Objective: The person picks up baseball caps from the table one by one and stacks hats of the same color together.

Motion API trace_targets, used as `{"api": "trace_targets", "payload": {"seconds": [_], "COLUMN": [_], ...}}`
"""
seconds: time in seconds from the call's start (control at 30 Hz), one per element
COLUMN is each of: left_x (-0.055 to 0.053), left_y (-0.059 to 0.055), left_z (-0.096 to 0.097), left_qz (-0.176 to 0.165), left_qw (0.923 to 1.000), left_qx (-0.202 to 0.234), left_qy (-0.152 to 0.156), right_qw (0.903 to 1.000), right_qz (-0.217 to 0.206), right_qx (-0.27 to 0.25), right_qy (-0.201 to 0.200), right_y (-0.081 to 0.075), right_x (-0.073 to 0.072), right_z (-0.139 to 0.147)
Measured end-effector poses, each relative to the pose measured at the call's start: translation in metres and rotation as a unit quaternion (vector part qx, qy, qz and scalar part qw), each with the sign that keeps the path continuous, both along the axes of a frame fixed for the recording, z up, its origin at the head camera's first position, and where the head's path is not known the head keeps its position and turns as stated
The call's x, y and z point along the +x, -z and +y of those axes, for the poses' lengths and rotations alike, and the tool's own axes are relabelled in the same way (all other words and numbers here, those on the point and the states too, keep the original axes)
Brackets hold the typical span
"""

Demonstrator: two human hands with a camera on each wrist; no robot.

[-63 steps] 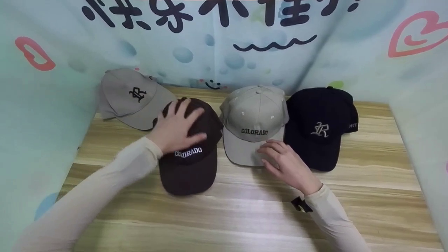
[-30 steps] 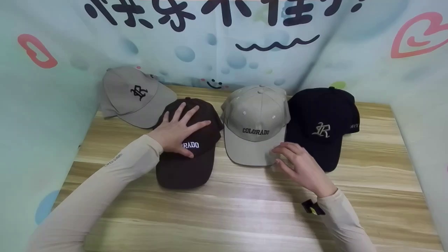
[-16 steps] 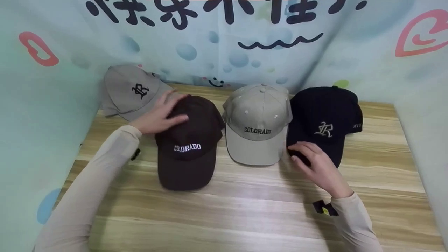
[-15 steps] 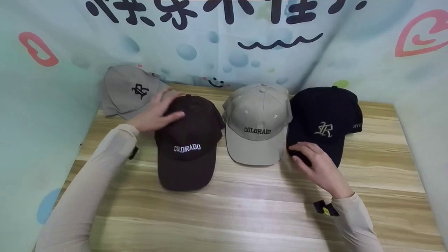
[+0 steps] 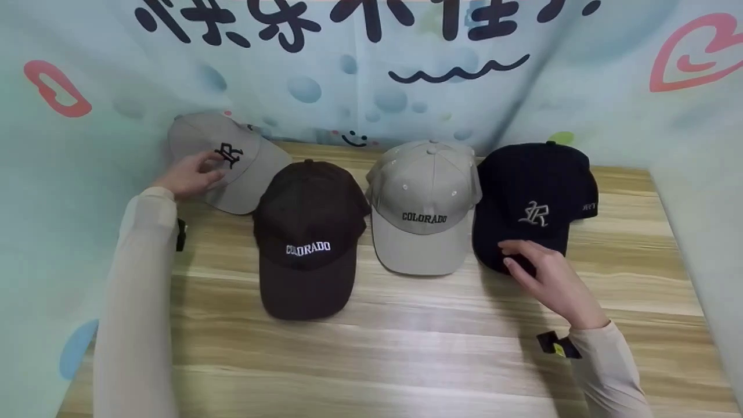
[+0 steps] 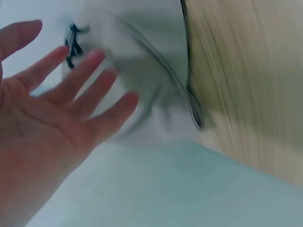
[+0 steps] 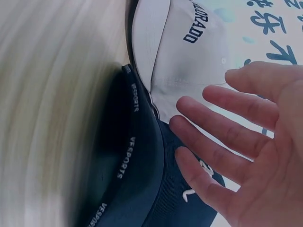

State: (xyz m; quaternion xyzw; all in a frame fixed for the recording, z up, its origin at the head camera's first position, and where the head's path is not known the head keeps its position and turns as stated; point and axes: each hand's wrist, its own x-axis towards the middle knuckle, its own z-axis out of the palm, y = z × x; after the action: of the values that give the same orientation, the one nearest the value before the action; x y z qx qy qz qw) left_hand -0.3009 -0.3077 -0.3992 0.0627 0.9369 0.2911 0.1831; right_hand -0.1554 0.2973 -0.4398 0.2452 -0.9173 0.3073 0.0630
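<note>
At the back left lies a grey baseball cap (image 5: 200, 136) with a black letter emblem. My left hand (image 5: 191, 174) is over its crown, fingers loosely spread and holding nothing; in the left wrist view the hand (image 6: 57, 104) looks apart from the grey fabric (image 6: 156, 99). A dark brown baseball cap (image 5: 307, 215) lettered COLORADO sits to its right, free of both hands. My right hand (image 5: 551, 278) hovers over the brim of a black baseball cap (image 5: 528, 180), its fingers relaxed. From the right wrist, the open hand (image 7: 236, 142) appears beside the black cap's brim (image 7: 137, 165).
A light grey COLORADO baseball cap (image 5: 429, 191) stands between the brown and black caps, touching the black one. All rest on a wood-grain table (image 5: 406, 360). A printed cloth backdrop (image 5: 360, 75) rises behind, with cloth walls at both sides.
My left hand has left the brown cap and moved left onto the grey emblem cap. My right hand has drifted right from the light grey cap's brim to the black cap's.
</note>
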Motion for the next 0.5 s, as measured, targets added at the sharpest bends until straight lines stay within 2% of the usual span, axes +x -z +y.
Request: {"api": "trace_targets", "payload": {"seconds": [0.07,0.17,0.27,0.33,0.4,0.5], "left_x": [-0.001,-0.003,-0.006,-0.007,-0.008,-0.009], "left_y": [0.000,0.005,0.013,0.017,0.019,0.016], "left_z": [-0.003,-0.004,-0.004,-0.005,-0.004,-0.001], "left_qz": [-0.015,-0.007,0.011,0.020,0.019,0.002], "left_qw": [0.9997,0.9975,0.9922,0.9886,0.9884,0.9903], "left_qx": [-0.004,-0.017,-0.020,-0.015,-0.021,-0.047], "left_qy": [-0.021,-0.068,-0.123,-0.148,-0.149,-0.131], "right_qw": [1.0000,0.9999,0.9999,0.9998,0.9997,0.9995], "right_qz": [-0.004,-0.009,-0.010,-0.009,-0.008,-0.006], "right_qx": [0.000,0.001,0.008,0.013,0.016,0.019], "right_qy": [0.004,0.008,0.010,0.014,0.018,0.023], "right_y": [0.000,0.002,0.002,0.002,0.001,0.001], "right_x": [0.001,0.002,0.004,0.006,0.007,0.009], "right_z": [0.002,0.003,0.004,0.006,0.009,0.013]}}
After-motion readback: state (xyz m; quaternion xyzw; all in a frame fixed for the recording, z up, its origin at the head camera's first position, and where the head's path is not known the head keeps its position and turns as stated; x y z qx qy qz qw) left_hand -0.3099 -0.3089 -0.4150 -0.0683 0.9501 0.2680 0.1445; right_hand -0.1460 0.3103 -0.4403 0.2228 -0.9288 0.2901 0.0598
